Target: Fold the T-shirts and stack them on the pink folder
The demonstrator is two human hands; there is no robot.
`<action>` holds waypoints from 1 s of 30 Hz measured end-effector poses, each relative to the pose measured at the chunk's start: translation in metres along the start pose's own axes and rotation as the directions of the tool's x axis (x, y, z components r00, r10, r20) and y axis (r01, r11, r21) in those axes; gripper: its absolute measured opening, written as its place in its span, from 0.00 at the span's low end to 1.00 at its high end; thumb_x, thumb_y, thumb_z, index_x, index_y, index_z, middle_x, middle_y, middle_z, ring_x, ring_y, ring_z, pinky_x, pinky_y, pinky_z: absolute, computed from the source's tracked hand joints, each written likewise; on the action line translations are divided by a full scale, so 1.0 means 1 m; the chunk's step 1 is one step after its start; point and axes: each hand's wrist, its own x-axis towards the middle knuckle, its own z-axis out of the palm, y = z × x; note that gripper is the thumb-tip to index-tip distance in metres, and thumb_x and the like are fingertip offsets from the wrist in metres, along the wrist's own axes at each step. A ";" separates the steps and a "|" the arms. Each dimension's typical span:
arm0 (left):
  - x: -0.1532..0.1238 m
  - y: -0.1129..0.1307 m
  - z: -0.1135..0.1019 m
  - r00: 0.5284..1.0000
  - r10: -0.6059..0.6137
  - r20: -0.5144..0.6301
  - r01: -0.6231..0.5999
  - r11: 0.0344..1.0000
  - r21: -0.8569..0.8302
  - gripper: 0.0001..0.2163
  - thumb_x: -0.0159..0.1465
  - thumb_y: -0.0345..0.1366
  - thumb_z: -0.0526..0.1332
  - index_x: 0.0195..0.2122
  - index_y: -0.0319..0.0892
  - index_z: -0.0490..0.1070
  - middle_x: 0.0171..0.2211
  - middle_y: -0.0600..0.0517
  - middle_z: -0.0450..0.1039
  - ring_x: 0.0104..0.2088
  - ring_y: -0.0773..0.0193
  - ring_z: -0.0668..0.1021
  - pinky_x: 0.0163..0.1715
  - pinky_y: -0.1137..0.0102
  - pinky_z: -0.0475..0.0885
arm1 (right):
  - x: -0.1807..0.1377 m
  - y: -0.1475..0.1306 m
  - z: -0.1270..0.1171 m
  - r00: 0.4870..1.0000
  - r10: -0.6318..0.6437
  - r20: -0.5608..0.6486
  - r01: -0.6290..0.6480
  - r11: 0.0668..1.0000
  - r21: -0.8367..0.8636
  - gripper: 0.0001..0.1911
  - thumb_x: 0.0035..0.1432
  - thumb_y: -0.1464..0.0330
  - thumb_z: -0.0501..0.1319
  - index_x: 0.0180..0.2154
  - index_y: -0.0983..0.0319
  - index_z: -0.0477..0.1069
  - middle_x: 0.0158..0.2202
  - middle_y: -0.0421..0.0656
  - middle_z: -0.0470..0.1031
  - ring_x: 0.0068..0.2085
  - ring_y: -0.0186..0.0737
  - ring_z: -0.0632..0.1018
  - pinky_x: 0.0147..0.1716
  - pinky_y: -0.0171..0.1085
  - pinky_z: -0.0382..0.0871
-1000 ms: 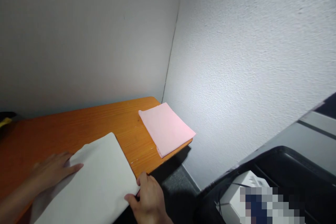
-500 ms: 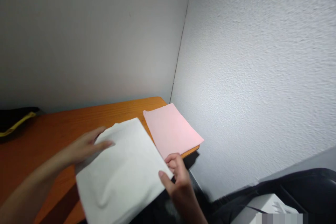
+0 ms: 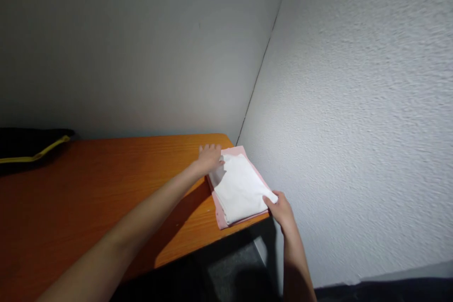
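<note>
A white folded cloth (image 3: 240,188) lies over a pink folded cloth (image 3: 220,216) at the table's right corner. Pink borders show around the white one on several sides. My left hand (image 3: 209,158) is at the far left corner of the pile, its fingers stretched out and its thumb over the white cloth. At the near right corner, my right hand (image 3: 281,207) pinches the white cloth between thumb and fingers, pulling that corner into a point.
The orange-brown wooden table (image 3: 116,174) stretches left. A black item with yellow edging (image 3: 35,151) lies at its far left. A grey wall (image 3: 141,56) stands behind, and a rough white wall (image 3: 354,104) rises close on the right.
The white cloth has moved away from me and right, from above the table onto the pink cloth. Both hands went with it, and the left one has spread its fingers.
</note>
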 end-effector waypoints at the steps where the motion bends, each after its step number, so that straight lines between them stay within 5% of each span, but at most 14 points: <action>1: -0.006 -0.002 0.014 1.000 0.014 0.001 -0.014 1.000 0.020 0.24 0.60 0.43 0.63 0.55 0.38 0.63 0.57 0.33 0.66 0.59 0.41 0.66 0.58 0.46 0.55 | 0.000 0.010 0.007 1.000 -0.018 -0.010 0.018 0.997 -0.078 0.24 0.50 0.57 0.61 0.45 0.64 0.68 0.35 0.49 0.76 0.35 0.48 0.77 0.34 0.41 0.69; 5: -0.027 -0.013 0.049 0.999 0.039 0.027 -0.040 0.998 0.058 0.23 0.62 0.46 0.59 0.55 0.40 0.63 0.58 0.36 0.65 0.59 0.44 0.66 0.58 0.50 0.57 | -0.007 0.025 0.020 0.994 -0.093 -0.054 0.079 0.972 -0.223 0.25 0.55 0.56 0.56 0.50 0.64 0.68 0.37 0.49 0.77 0.35 0.49 0.77 0.34 0.42 0.69; 9: -0.029 -0.024 0.058 0.998 0.045 0.043 -0.048 0.997 0.058 0.21 0.64 0.47 0.56 0.54 0.39 0.64 0.60 0.36 0.63 0.60 0.46 0.65 0.58 0.52 0.58 | -0.016 0.014 0.020 0.987 -0.146 -0.070 0.120 0.952 -0.282 0.25 0.59 0.57 0.55 0.52 0.66 0.66 0.40 0.52 0.76 0.38 0.51 0.76 0.36 0.43 0.69; 12: -0.024 -0.029 0.061 0.998 0.048 0.036 -0.049 0.997 0.053 0.22 0.65 0.47 0.54 0.56 0.39 0.62 0.63 0.36 0.59 0.63 0.45 0.62 0.60 0.51 0.56 | -0.032 -0.004 0.020 0.940 -0.301 -0.162 0.227 0.904 -0.361 0.28 0.62 0.55 0.54 0.54 0.69 0.66 0.47 0.60 0.72 0.47 0.59 0.73 0.44 0.51 0.67; 14: -0.022 -0.032 0.063 0.998 0.053 0.042 -0.055 0.997 0.045 0.24 0.65 0.47 0.54 0.58 0.40 0.61 0.65 0.37 0.56 0.64 0.45 0.60 0.60 0.50 0.55 | -0.048 -0.019 0.021 0.873 -0.466 -0.140 0.390 0.842 -0.372 0.28 0.64 0.54 0.54 0.56 0.67 0.65 0.53 0.61 0.68 0.54 0.60 0.69 0.50 0.55 0.62; 17: -0.022 -0.036 0.068 0.996 0.065 0.062 -0.067 0.997 0.029 0.25 0.66 0.48 0.53 0.61 0.41 0.59 0.66 0.38 0.54 0.65 0.44 0.59 0.61 0.48 0.54 | -0.071 -0.036 0.024 0.703 -0.691 0.168 0.710 0.667 -0.225 0.29 0.62 0.53 0.58 0.59 0.60 0.62 0.60 0.53 0.65 0.62 0.57 0.63 0.57 0.55 0.59; 20: -0.025 -0.038 0.068 0.995 0.076 0.061 -0.077 0.997 0.016 0.26 0.67 0.49 0.51 0.63 0.40 0.58 0.67 0.38 0.52 0.66 0.45 0.56 0.62 0.47 0.52 | -0.082 -0.042 0.031 0.539 -0.751 0.381 0.839 0.521 -0.159 0.27 0.64 0.59 0.58 0.62 0.57 0.60 0.64 0.48 0.61 0.66 0.55 0.57 0.60 0.55 0.56; 22: -0.026 -0.037 0.066 0.996 0.083 0.043 -0.084 0.996 0.010 0.26 0.68 0.48 0.50 0.63 0.39 0.57 0.68 0.38 0.50 0.67 0.46 0.54 0.63 0.48 0.50 | -0.084 -0.042 0.037 0.531 -0.757 0.381 0.845 0.503 -0.180 0.23 0.67 0.66 0.53 0.63 0.57 0.61 0.63 0.46 0.63 0.66 0.52 0.58 0.61 0.54 0.55; 27: -0.032 -0.020 0.052 0.990 0.142 -0.020 -0.142 0.990 -0.014 0.26 0.70 0.45 0.45 0.65 0.37 0.55 0.69 0.40 0.46 0.69 0.49 0.50 0.66 0.50 0.46 | -0.091 -0.041 0.056 0.613 -0.755 0.233 0.789 0.575 -0.214 0.21 0.68 0.69 0.51 0.61 0.61 0.65 0.59 0.49 0.68 0.62 0.50 0.66 0.59 0.52 0.61; 30: -0.047 -0.002 0.045 0.976 0.218 -0.012 -0.218 0.976 -0.028 0.23 0.70 0.45 0.45 0.63 0.40 0.60 0.67 0.43 0.54 0.68 0.52 0.55 0.65 0.52 0.50 | -0.094 -0.046 0.051 0.584 -0.735 0.345 0.807 0.571 -0.148 0.21 0.66 0.62 0.55 0.58 0.60 0.68 0.57 0.50 0.70 0.60 0.53 0.68 0.57 0.53 0.65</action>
